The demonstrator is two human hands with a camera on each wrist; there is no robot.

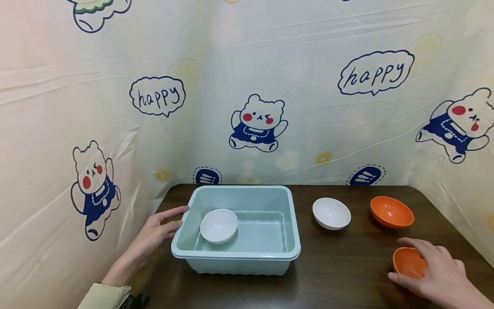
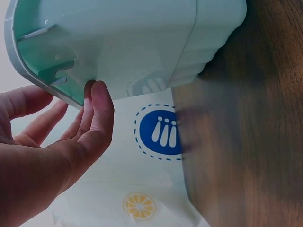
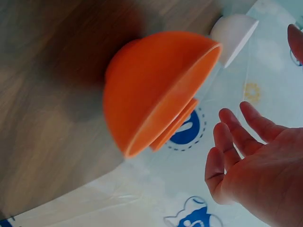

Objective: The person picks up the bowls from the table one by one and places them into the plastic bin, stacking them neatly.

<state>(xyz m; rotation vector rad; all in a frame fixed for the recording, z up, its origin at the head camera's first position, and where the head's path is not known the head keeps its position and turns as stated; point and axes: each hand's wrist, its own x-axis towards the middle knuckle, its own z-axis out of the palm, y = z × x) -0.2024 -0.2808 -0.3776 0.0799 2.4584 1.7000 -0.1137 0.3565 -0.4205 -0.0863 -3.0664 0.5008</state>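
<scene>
At the left, my left hand touches the rim of a pale blue-green plastic tub, its fingers extended. In the left wrist view, fingertips lie against the tub's outer wall just below the rim. A white bowl sits inside the tub, in its left half. On the right, my right hand hovers by the near orange bowl, thumb and fingers spread around its right side. The right wrist view has a gap between these fingers and the orange bowl, with nothing held.
Another white bowl stands on the dark wooden table right of the tub. A second orange bowl is farther back at the right. Behind and beside the table hangs a printed curtain with bears and "happy" bubbles.
</scene>
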